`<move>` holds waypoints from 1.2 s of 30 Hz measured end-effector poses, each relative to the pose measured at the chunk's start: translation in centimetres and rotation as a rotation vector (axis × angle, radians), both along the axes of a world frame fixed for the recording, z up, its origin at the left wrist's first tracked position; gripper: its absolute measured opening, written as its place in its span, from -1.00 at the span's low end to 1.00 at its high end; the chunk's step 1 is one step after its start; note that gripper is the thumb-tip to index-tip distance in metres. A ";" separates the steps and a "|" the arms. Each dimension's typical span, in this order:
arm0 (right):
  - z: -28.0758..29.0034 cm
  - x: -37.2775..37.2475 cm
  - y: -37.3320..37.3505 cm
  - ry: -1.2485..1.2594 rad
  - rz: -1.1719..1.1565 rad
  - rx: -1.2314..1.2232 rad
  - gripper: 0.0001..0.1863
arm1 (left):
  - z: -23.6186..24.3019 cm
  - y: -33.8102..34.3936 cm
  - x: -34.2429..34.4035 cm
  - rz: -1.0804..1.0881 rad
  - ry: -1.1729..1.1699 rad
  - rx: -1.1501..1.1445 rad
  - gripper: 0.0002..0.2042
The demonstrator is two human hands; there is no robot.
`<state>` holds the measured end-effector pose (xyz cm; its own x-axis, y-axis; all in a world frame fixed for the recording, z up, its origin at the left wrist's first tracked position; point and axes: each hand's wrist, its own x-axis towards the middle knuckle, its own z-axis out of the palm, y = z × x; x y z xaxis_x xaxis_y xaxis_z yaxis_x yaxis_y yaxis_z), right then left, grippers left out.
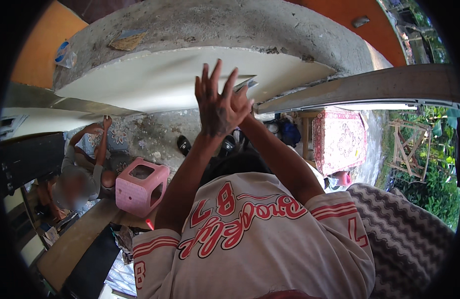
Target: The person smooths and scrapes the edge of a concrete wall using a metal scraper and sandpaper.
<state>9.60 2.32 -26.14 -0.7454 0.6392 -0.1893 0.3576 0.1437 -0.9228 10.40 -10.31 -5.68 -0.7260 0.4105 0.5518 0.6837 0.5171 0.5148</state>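
Observation:
Both my arms reach up in front of a smooth cream-white wall panel [155,82] below rough grey concrete [215,27]. My left hand [217,107] is open, its fingers spread, and crosses partly in front of the other hand. Just behind it, my right hand [241,102] is closed on a thin, flat, grey-bladed tool [246,82], perhaps a scraper. The blade sticks out above the fingers close to the panel; my hands hide its handle. Whether the blade touches the panel, I cannot tell.
At left sits another person [83,172] beside a pink plastic stool [141,187]. A plastic cup [65,55] and a torn flat piece [128,40] lie up by the concrete. Dark sandals [183,145] are on the floor. Right are a red-patterned cloth [339,137] and a striped cloth [399,234].

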 end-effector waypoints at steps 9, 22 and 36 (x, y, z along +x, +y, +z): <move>4.0 6.8 -1.1 -0.164 0.834 0.625 -0.34 | -3.7 -0.3 1.1 -0.209 -0.065 -0.182 -0.32; 7.1 7.7 -1.2 -0.298 0.630 0.585 -0.31 | -5.3 1.6 0.1 -0.345 0.088 -0.227 -0.62; 11.5 6.5 -3.1 -0.093 -0.242 -0.787 -0.68 | 7.1 -2.4 -10.2 -0.379 0.306 -0.110 -0.52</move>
